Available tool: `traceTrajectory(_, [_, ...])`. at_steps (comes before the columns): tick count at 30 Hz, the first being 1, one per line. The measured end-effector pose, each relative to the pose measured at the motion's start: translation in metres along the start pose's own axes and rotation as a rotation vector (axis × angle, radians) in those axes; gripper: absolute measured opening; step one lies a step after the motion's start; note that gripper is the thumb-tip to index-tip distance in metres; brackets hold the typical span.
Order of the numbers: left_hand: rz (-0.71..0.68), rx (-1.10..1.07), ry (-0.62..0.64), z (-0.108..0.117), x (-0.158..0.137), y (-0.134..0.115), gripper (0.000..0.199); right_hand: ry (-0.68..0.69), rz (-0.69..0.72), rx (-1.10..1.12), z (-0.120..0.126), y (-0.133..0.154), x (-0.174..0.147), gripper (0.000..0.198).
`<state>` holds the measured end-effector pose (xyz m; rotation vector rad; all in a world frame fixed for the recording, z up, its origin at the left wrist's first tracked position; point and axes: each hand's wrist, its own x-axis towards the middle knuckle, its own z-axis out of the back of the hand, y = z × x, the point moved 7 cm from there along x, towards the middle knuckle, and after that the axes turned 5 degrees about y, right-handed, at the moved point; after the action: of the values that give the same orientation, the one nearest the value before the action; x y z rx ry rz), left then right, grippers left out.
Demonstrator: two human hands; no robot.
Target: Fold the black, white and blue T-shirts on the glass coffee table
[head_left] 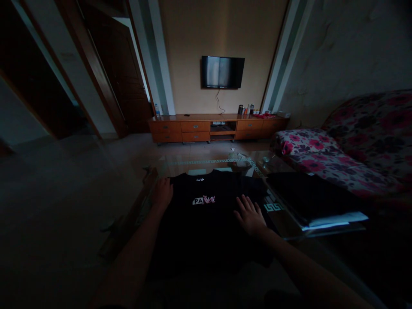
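A black T-shirt (199, 231) lies spread out on the glass table, its neckline at the far side. Small white and pink lettering is printed on its chest. My left hand (162, 194) is at the shirt's left shoulder, fingers curled closed on the cloth there. On the right side of the chest, my right hand (250, 214) rests flat with its fingers spread. The shirt's lower part fades into the dark.
The glass table (206, 162) has a patterned border. A stack of dark folded clothes (318, 195), with pale cloth beneath, lies to the right. Beyond it stands a flowered sofa (309, 141). A low wooden cabinet (195, 126) sits under a wall-mounted television (222, 72).
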<state>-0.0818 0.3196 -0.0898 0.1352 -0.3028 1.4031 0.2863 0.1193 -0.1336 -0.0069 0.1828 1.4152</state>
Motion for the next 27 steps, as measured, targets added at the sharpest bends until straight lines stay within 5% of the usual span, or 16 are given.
traceTrajectory(4, [-0.039,0.031,0.232,-0.033,0.001,0.006,0.074,0.005,-0.004,-0.005,0.001,0.0,0.0,0.069])
traceTrajectory(7, [-0.029,0.042,0.29,-0.042,-0.002,0.009,0.083,0.003,-0.003,-0.007,0.002,0.001,-0.001,0.068])
traceTrajectory(11, [-0.025,0.098,0.124,-0.031,-0.002,0.003,0.072,0.005,-0.008,-0.007,0.003,0.001,-0.002,0.068])
traceTrajectory(16, [-0.014,0.014,0.151,-0.031,-0.004,-0.005,0.068,0.019,-0.016,-0.001,0.002,0.002,-0.002,0.069])
traceTrajectory(20, [-0.145,-0.026,-0.004,-0.003,-0.019,-0.018,0.044,0.009,-0.043,0.009,0.003,0.004,-0.001,0.069])
traceTrajectory(27, [-0.292,-0.018,0.181,0.014,-0.066,-0.027,0.044,0.018,-0.026,0.036,0.006,0.005,-0.006,0.07])
